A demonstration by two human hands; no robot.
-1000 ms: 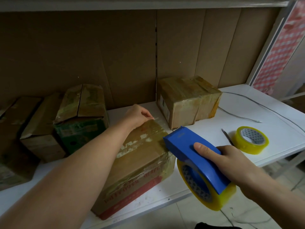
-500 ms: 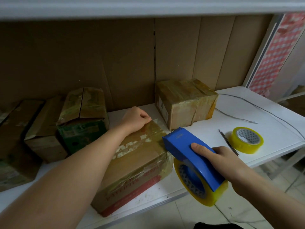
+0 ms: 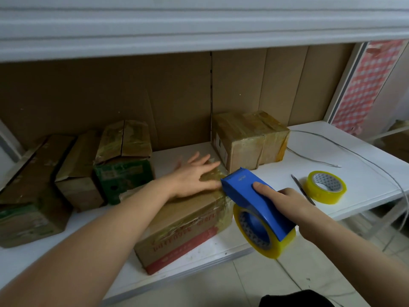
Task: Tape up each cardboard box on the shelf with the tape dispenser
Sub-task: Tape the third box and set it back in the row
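A long cardboard box with red print (image 3: 181,227) lies at the shelf's front edge. My left hand (image 3: 194,176) lies flat on its top near the far end, fingers spread. My right hand (image 3: 281,202) grips a blue tape dispenser (image 3: 250,196) loaded with a yellow tape roll (image 3: 256,235). The dispenser's nose touches the box's far right corner, next to my left fingertips. A small taped box (image 3: 247,140) stands behind it. To the left stand a green-printed box (image 3: 124,160) and two brown boxes (image 3: 75,171) (image 3: 28,196).
The white shelf (image 3: 354,173) holds a spare yellow tape roll (image 3: 325,187), a thin dark tool (image 3: 302,191) beside it, and a grey cable (image 3: 316,160) at the right. An upper shelf edge (image 3: 199,36) hangs overhead. Brown cardboard lines the back.
My left hand opened from a loose fist to flat, spread fingers on the box top. The dispenser moved up and in against the box's corner.
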